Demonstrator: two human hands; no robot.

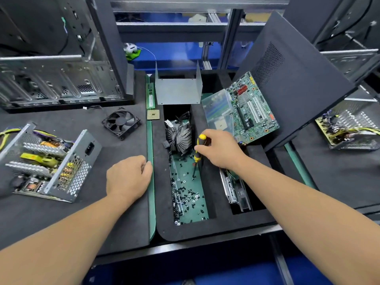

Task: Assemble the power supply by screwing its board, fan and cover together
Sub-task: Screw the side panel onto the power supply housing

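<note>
The open power supply (51,161) lies at the left on the black mat, its board with heatsinks and coils showing. Behind it rests the black fan (121,122). The grey U-shaped metal cover (177,91) stands at the back centre. My right hand (220,150) grips a yellow-and-black screwdriver (198,153), its tip down among several loose screws (188,194) in the green-floored slot. My left hand (128,177) rests on the mat's edge with fingers loosely curled and holds nothing.
A finned CPU cooler (177,136) sits in the same slot behind the screws. A motherboard (250,108) leans at the right by a black side panel (296,79). A computer case (53,75) stands back left. Another power supply (349,128) lies far right.
</note>
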